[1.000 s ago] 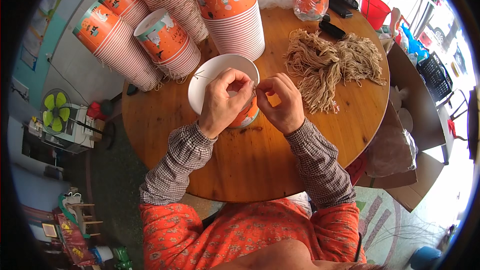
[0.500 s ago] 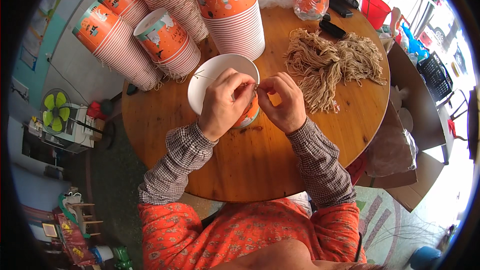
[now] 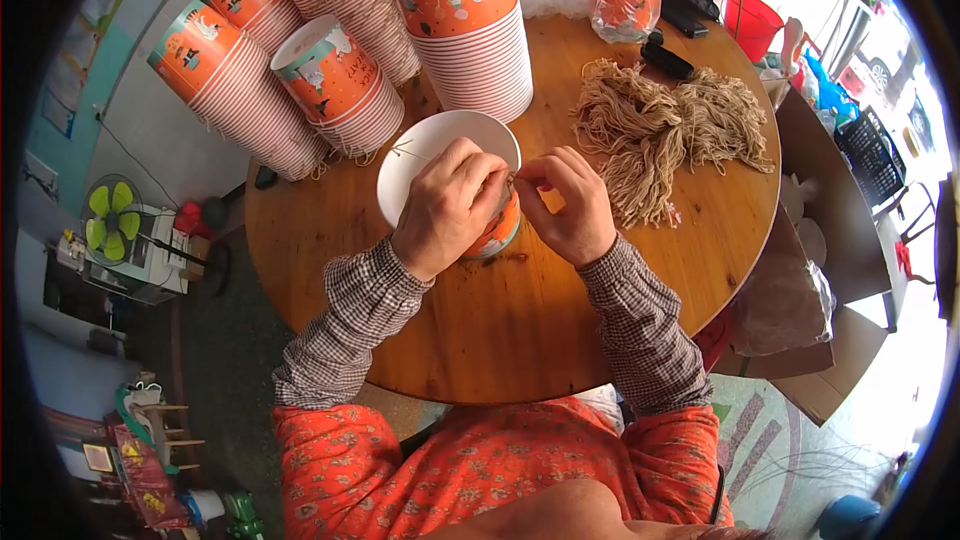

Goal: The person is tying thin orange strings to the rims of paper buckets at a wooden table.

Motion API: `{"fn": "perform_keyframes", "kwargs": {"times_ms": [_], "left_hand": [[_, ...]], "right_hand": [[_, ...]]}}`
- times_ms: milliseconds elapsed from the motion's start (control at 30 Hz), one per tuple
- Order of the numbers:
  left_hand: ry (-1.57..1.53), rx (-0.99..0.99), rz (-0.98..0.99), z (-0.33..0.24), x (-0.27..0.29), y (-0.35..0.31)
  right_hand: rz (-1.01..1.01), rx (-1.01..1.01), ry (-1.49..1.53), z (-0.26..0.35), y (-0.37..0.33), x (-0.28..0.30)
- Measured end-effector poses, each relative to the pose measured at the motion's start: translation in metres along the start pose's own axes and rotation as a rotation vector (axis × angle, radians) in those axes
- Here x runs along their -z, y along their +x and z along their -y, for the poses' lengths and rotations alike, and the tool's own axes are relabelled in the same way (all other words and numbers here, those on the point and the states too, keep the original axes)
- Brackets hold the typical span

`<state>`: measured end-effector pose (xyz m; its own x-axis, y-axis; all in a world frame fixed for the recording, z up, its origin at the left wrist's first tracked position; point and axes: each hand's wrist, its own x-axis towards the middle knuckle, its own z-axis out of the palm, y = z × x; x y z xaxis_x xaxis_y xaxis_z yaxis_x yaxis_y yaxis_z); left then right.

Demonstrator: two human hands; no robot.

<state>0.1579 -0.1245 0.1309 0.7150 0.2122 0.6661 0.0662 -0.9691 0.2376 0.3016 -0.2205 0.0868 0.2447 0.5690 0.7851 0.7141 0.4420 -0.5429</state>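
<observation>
A paper bucket (image 3: 400,180), white inside and orange with a green band outside, lies tilted on the round table with its mouth facing up. A thin beige cord (image 3: 402,149) shows inside its mouth at the left. My left hand (image 3: 450,202) reaches across the bucket, its fingers pinched at the right side of the rim. Close beside it, my right hand (image 3: 570,202) pinches thumb and forefinger at the same spot. A short bit of cord shows between the fingertips; most of it is hidden.
Stacked orange buckets (image 3: 470,60) stand at the back and left, several with cords hanging from them. A beige cord bundle (image 3: 660,135) lies on the right of the wooden table (image 3: 500,340). Behind it are a black object (image 3: 666,61) and a bagged stack (image 3: 625,0). Cardboard boxes (image 3: 830,210) stand right.
Both hands stay at the bucket's rim, with only a slight shift of the left hand's fingers. The whole view has moved a little.
</observation>
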Motion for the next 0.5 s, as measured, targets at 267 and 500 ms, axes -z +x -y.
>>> {"fn": "perform_keyframes", "kwargs": {"times_ms": [267, 500], "left_hand": [[0.094, -0.123, 0.017, -0.0006, 0.0024, 0.0060], [-0.199, 0.076, 0.099, -0.0014, 0.0067, 0.0065]], "right_hand": [[-0.009, 0.035, -0.057, -0.0024, 0.0003, 0.0022], [-0.023, 0.002, -0.026, -0.0010, 0.0021, 0.0032]]}}
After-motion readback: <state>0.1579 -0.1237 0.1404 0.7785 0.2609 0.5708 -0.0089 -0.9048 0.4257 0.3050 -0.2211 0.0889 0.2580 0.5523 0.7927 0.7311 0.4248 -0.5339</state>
